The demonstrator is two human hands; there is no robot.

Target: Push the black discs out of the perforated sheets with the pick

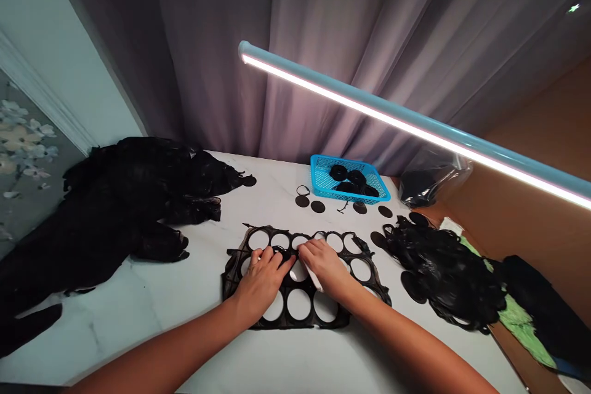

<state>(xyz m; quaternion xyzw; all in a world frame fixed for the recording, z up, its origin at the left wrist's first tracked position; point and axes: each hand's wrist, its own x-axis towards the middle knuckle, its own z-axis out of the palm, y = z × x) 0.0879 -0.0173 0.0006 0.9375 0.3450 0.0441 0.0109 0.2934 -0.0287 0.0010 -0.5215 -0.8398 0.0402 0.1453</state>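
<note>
A black sheet with rows of round cut-out holes point(292, 286) lies on the white table, and both hands rest over its middle. My left hand point(261, 280) has its fingers curled down onto the sheet, with dark material bunched at the fingertips. Beside it, my right hand point(323, 265) is closed, knuckles up, its fingertips close to the left thumb. A slim white object point(315, 278) shows under the right palm; its working end is hidden. Loose black edges stick up at the sheet's far right corner.
A large black fabric pile point(124, 209) covers the table's left. At the back stands a blue basket point(318, 188) holding black rings; loose black discs point(317, 207) lie before it. A heap of black strips point(447, 271) sits right. A lit tube lamp point(392, 111) hangs above.
</note>
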